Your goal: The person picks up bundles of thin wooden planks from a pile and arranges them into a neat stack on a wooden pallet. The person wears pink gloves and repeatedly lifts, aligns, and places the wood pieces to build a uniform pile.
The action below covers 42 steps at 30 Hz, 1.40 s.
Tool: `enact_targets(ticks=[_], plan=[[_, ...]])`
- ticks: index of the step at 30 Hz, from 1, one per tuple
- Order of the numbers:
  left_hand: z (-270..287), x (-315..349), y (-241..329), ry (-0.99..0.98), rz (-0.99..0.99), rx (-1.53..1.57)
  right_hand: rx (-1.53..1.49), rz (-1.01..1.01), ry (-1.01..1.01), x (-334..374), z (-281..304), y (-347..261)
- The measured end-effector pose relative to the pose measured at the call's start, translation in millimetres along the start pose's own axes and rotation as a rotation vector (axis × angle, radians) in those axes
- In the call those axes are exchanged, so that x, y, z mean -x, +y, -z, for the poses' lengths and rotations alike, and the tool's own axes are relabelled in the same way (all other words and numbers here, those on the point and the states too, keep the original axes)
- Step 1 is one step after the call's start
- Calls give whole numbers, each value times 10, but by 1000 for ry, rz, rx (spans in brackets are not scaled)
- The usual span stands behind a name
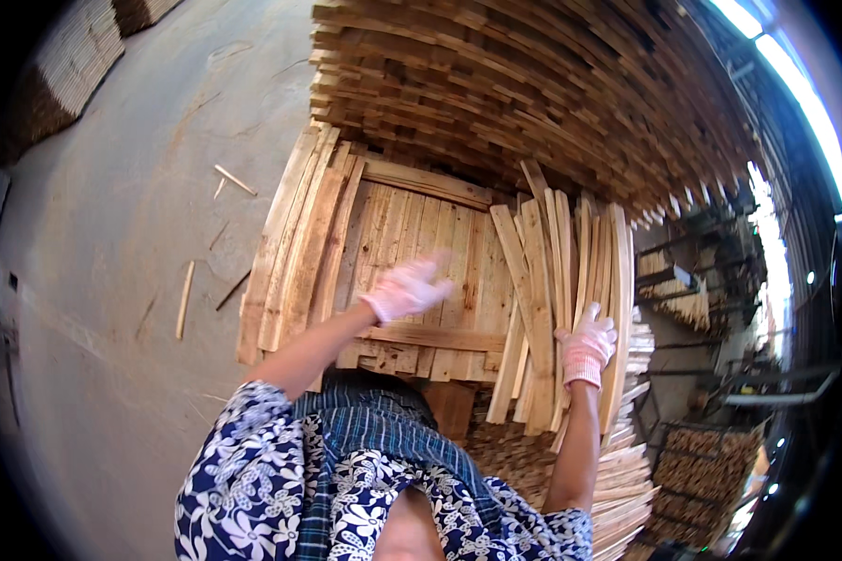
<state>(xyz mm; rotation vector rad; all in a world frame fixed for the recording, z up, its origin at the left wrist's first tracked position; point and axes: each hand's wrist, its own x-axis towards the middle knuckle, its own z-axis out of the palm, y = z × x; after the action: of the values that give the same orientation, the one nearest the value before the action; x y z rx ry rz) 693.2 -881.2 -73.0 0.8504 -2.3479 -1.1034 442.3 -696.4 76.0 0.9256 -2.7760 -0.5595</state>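
"Floral shirt closest to the camera. What's biggest past it?"

"Floor, left of both hands, and the stack beyond them."

"And nearer the grip?"

"Boards lie flat beneath the left hand. Left slats run lengthwise just beside that hand; right slats lie around and under the right hand. I'd guess the 2 bunches sit at the sides to keep the middle reachable."

"Holding anything?"

"Left hand: fingers spread, apparently nothing in it, though it's blurred. Right hand: on the right slats, perhaps steadying them. Its finger undersides are hidden, so I can't tell whether it grips 1."

"Smallest things?"

"Scraps on the floor, well left of the left hand."

"Anything lost?"

"Stack's top is cut off, the shirt too; far right of the right hand, it's too dark to sort out."
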Motion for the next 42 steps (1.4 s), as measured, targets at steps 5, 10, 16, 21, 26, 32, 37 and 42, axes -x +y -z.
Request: enact_targets(ticks=[5,10,16,21,26,32,37,42], plan=[[-1423,-757,398,-132,408,594,-46,-13,44,-195,-80,79],[-1860,-1074,695,-133,649,827,-940,191,13,-319,-93,667],[-1858,-1131,245,-44,637,739,-1625,86,-340,463,536,201],[-545,-819,493,114,702,708,-1868,201,-487,710,90,-381],[525,-421,189,327,673,450,-1867,391,-634,381,-581,-1344],[763,48,-536,145,668,-749,-1032,475,-412,166,-989,-1849],[410,162,-875,294,583,-792,-446,484,-15,455,-456,-2231],[660,164,-531,202,651,-606,-557,385,-261,222,-479,-2162]])
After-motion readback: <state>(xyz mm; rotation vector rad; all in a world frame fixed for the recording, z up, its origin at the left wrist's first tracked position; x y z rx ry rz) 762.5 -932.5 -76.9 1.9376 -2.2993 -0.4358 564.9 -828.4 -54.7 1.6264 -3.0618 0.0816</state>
